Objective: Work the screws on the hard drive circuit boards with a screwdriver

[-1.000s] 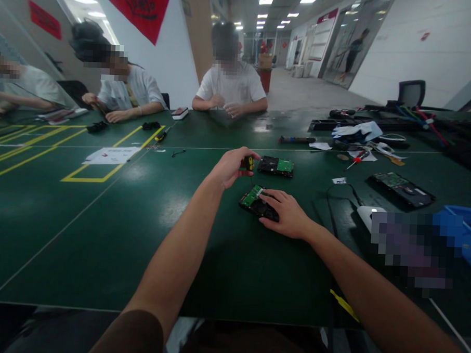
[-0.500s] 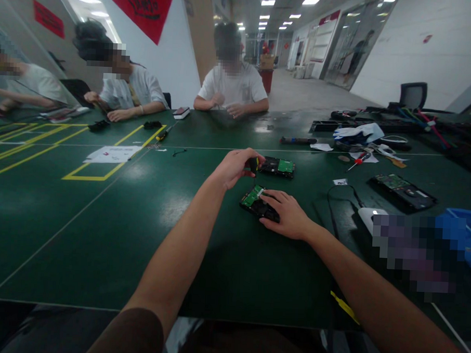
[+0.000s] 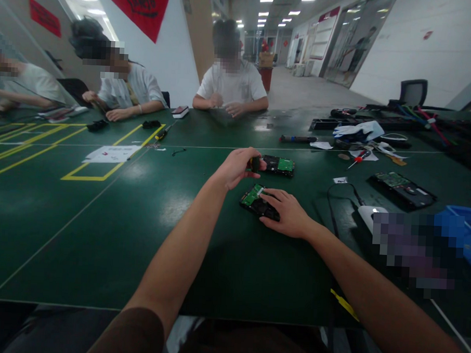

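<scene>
A hard drive [image 3: 251, 198] with a green circuit board lies on the green table, board side up. My right hand [image 3: 290, 215] grips its right part, fingers across the top and thumb along the near edge. Above the drive's far edge, my left hand [image 3: 236, 168] is closed around the dark handle of a screwdriver [image 3: 254, 165]. The screwdriver's tip is too faint to tell whether it touches the drive. Just behind my left fingers rests a second hard drive [image 3: 285, 166], its left end partly covered by them.
To the right lie a third hard drive [image 3: 404, 191], a cable, a white device [image 3: 368, 216] and a blue bin [image 3: 467, 233]. Farther back are a red screwdriver [image 3: 359, 159], gloves [image 3: 358, 131] and a dark tool [image 3: 298, 139]. Several people sit across the table.
My left hand has turned slightly around the screwdriver handle, and the thin shaft seen earlier above the drive is now hard to see. The drive and my right hand stay in place.
</scene>
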A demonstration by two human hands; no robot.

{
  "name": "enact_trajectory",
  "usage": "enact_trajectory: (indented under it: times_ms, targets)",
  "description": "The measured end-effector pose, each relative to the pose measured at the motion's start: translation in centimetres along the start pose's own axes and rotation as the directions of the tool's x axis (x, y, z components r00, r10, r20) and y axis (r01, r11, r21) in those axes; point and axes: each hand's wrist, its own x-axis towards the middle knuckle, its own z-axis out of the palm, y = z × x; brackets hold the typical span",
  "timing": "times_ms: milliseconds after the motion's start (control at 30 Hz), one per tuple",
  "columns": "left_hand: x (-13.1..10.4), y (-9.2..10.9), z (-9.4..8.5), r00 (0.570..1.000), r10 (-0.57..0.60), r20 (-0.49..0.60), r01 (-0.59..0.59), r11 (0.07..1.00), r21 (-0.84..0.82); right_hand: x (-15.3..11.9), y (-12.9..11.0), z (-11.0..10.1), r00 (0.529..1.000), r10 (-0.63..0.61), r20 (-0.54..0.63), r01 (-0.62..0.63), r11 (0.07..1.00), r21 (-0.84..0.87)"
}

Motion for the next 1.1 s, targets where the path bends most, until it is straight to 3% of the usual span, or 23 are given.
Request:
enact_trajectory:
  times_ms: [167,333,533,1100]
  targets:
    - [0.06,-0.19,0.3,0.999,-0.003,0.032,0.004,1.0,-0.012,-0.01,-0.04,0.04,1.0,0.003,0.001,-0.003,1.0,-0.012]
    - [0.13,-0.12,-0.34,0.999,0.054,-0.006,-0.054,0.998,0.014,-0.04,-0.01,-0.02,1.0,0.001,-0.001,-0.001,1.0,-0.009]
    - [0.0,-0.06,-0.3,0.998,0.03,0.048,-0.029,0.999,-0.018,-0.08,-0.01,-0.05,1.0,0.002,0.004,-0.002,1.0,-0.011]
    - [-0.22,0.54,-0.39,0.999,0.041,-0.001,-0.041,0.999,0.009,-0.08,0.34,0.32,1.0,-0.009,-0.015,0.009,1.0,-0.002]
